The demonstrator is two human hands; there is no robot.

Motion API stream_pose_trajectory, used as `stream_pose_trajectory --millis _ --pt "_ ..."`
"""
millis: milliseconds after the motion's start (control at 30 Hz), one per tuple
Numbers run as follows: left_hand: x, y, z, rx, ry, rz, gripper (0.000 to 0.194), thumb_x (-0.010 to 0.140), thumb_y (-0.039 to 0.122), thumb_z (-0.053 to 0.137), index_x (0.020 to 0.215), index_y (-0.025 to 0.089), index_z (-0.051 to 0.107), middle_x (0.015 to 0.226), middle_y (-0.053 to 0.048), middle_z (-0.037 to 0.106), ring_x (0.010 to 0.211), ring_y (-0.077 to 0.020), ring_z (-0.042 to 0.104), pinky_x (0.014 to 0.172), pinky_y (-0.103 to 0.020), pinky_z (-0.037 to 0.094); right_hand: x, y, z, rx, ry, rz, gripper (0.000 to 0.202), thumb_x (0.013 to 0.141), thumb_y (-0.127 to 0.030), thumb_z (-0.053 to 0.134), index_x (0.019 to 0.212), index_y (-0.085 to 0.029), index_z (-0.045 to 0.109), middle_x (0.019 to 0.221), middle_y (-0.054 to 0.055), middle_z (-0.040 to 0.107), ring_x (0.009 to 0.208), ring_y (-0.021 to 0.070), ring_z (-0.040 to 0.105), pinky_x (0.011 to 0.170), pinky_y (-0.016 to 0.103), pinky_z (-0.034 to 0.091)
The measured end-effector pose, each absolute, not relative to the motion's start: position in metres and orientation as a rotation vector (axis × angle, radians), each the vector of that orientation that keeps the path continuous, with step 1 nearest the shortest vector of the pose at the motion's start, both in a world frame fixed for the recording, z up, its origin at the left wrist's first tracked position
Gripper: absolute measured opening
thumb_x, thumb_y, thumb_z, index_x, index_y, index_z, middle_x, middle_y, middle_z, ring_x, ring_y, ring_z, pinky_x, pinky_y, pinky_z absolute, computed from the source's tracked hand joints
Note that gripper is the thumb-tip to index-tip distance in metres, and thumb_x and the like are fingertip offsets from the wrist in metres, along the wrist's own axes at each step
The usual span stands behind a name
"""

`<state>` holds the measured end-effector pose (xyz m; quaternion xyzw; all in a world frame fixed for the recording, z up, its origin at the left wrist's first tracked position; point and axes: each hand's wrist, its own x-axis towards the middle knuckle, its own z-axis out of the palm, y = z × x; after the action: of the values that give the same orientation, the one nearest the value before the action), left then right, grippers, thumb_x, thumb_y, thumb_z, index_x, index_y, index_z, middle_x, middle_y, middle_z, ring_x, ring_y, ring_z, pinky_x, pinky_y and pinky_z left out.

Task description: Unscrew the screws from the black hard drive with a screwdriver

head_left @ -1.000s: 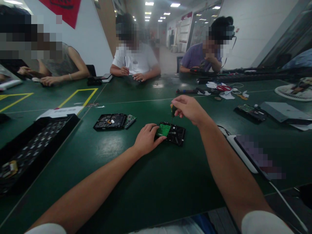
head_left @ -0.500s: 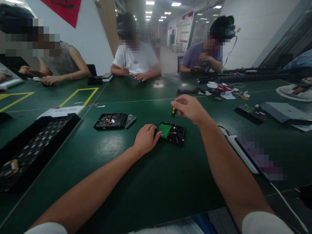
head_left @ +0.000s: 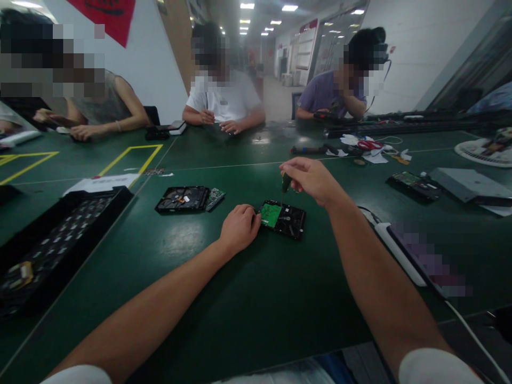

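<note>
A black hard drive point(head_left: 294, 221) with a green circuit board point(head_left: 271, 213) on its left part lies flat on the green table point(head_left: 248, 298). My left hand point(head_left: 240, 228) is closed at the drive's left edge, its fingers bent around that side. Above the drive, my right hand point(head_left: 306, 178) pinches a small screwdriver point(head_left: 285, 183) with a dark and yellow handle. The screwdriver stands nearly upright, and its thin shaft reaches down to the right edge of the green board.
Left of my hands lie another drive point(head_left: 182, 199) and a loose circuit board point(head_left: 215, 199). A long black tray point(head_left: 116, 198) is at far left. On the right are a white-edged device point(head_left: 400, 255), a drive point(head_left: 416, 185) and a grey box point(head_left: 470, 184). Three people sit opposite.
My left thumb has drawn back from the green board toward the drive's edge. The screwdriver handle has turned slightly in my right hand.
</note>
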<state>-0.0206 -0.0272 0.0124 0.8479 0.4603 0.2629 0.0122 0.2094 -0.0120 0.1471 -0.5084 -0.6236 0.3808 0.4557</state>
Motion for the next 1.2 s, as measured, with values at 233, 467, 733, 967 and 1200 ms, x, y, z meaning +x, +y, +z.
stream_pose_trajectory --millis 233,467,733,967,1200 --pt "-0.02 -0.0283 0.0135 2.629 1.449 0.812 0.026 0.104 0.036 0.047 0.094 0.02 0.065 0.107 -0.012 0.072 0.106 -0.0286 0.066 0.097 -0.047 0.057 0.2094 -0.0127 0.1464 -1.315 -1.522 0.863 0.011 0.094 -0.026 0.074 0.092 -0.019 0.065 0.079 0.002 0.07 0.054 0.0091 0.057 0.042 0.02 0.04" --pt "-0.0201 -0.0281 0.0129 2.635 1.446 0.828 0.026 0.104 0.035 0.047 0.094 0.02 0.066 0.107 -0.013 0.072 0.106 -0.0285 0.067 0.097 -0.047 0.057 0.21 -0.007 0.1431 -1.249 -1.497 0.97 0.01 0.1 -0.024 0.064 0.103 -0.019 0.072 0.088 0.003 0.073 0.059 0.0092 0.065 0.045 0.019 0.045" --pt "-0.0204 -0.0284 0.014 2.636 1.435 0.825 0.025 0.103 0.034 0.048 0.093 0.019 0.065 0.109 -0.014 0.072 0.106 -0.0289 0.067 0.096 -0.047 0.058 0.2088 -0.014 0.147 -1.27 -1.543 0.905 0.009 0.097 -0.028 0.071 0.094 -0.019 0.069 0.076 0.0 0.069 0.05 0.0072 0.055 0.038 0.018 0.036" --pt "-0.0205 -0.0276 0.0132 2.648 1.433 0.835 0.023 0.103 0.033 0.048 0.092 0.02 0.064 0.106 -0.012 0.072 0.104 -0.0283 0.067 0.095 -0.047 0.058 0.2073 -0.0094 0.1471 -1.288 -1.493 0.965 0.008 0.1 -0.023 0.063 0.094 -0.018 0.068 0.1 0.006 0.075 0.057 0.0077 0.063 0.043 0.019 0.043" --pt "-0.0203 -0.0279 0.0139 2.638 1.437 0.814 0.024 0.103 0.034 0.048 0.092 0.021 0.065 0.105 -0.013 0.072 0.105 -0.029 0.067 0.095 -0.047 0.058 0.2114 -0.0106 0.146 -1.3 -1.569 0.862 0.01 0.095 -0.03 0.071 0.092 -0.021 0.072 0.073 -0.001 0.067 0.054 0.0086 0.055 0.044 0.019 0.039"
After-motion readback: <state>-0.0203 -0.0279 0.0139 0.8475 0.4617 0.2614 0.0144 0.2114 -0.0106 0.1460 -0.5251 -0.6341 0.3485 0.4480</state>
